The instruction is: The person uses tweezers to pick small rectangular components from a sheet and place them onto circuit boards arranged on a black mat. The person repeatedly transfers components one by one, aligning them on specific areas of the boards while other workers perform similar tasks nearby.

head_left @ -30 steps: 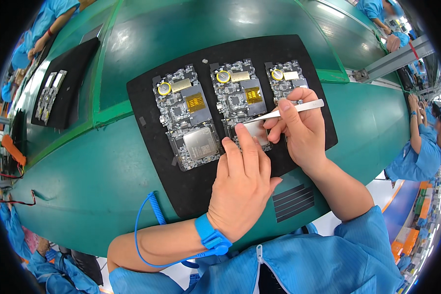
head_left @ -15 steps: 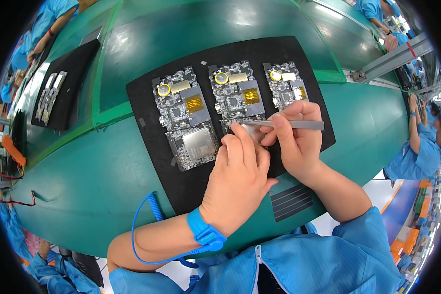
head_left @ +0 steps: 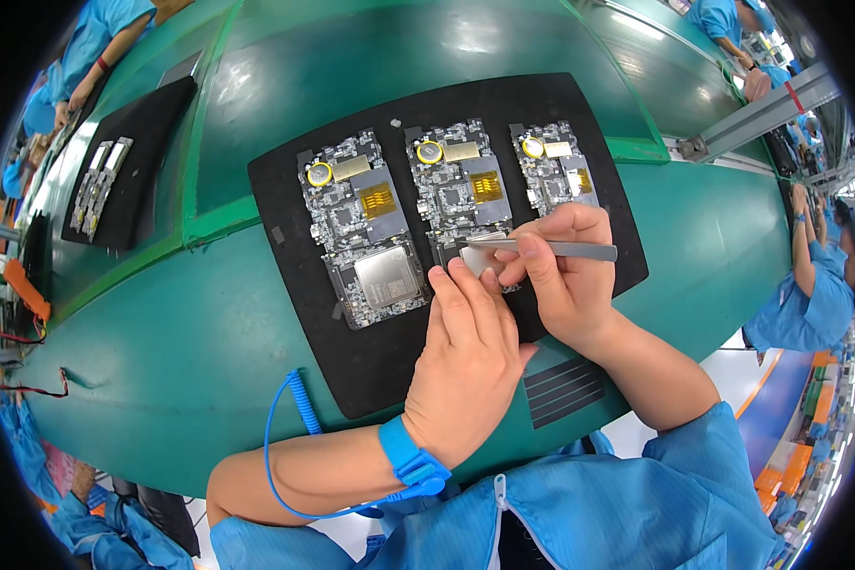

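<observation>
Pinched in my right hand is a pair of grey metal tweezers. Their tips point left, over the top edge of the silver metal cover on the middle circuit board. Close below the tips, my left hand lies with its fingers stretched over the lower part of that board, the fingertips touching it. My hands hide much of the cover and the board's lower end. To the left lies a similar circuit board, its silver cover in full view. The right circuit board is partly behind my right hand.
The boards rest on a black mat on a green table. A blue coiled cord runs to the blue wrist strap on my left wrist. Two narrow boards lie on another black mat. Other people in blue work around.
My left hand has shifted slightly down and right, its fingers straighter, baring more of the silver cover. The tweezers have moved a little left and down.
</observation>
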The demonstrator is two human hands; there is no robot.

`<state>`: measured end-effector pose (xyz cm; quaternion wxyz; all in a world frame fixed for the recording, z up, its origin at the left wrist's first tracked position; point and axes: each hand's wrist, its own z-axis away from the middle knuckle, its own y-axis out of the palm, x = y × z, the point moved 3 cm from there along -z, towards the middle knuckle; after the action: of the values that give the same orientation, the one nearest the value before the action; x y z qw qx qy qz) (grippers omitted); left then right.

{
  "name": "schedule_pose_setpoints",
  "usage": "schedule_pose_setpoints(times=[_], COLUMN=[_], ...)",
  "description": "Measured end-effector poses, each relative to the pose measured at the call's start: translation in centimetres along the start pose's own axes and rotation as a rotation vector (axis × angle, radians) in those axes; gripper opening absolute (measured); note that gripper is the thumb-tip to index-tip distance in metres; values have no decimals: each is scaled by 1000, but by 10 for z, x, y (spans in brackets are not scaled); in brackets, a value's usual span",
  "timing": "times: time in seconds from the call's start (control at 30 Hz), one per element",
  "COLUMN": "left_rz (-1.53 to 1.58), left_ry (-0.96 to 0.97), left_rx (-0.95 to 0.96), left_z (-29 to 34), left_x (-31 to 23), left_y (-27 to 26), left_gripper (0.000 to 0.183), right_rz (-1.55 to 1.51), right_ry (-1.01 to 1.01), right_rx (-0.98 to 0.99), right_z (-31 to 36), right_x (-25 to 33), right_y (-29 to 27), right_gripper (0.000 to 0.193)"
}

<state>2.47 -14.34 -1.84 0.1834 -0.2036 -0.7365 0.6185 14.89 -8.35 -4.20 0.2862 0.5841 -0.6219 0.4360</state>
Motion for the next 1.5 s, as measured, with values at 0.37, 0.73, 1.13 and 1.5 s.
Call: schedule_pose_setpoints(times=[0.37,0.73,1.13,1.5], left_rz=[-29,304,194,234], left_ry=[-7,637,726,715], left_rx=[-49,30,60,56], left_z=[1,29,20,20], left_x=[0,-42,-43,-43], left_y=[0,-2,1,2], left_gripper=[67,41,39,35], right_rz=[250,-209,-115,-198], right_ry=[-231,473,499,563], right_rx=[64,-195,-205,-246], right_z=[1,58,115,115], right_x=[10,37,31,26], right_y=[5,-81,-103,-107], right_gripper=[19,16,16,16])
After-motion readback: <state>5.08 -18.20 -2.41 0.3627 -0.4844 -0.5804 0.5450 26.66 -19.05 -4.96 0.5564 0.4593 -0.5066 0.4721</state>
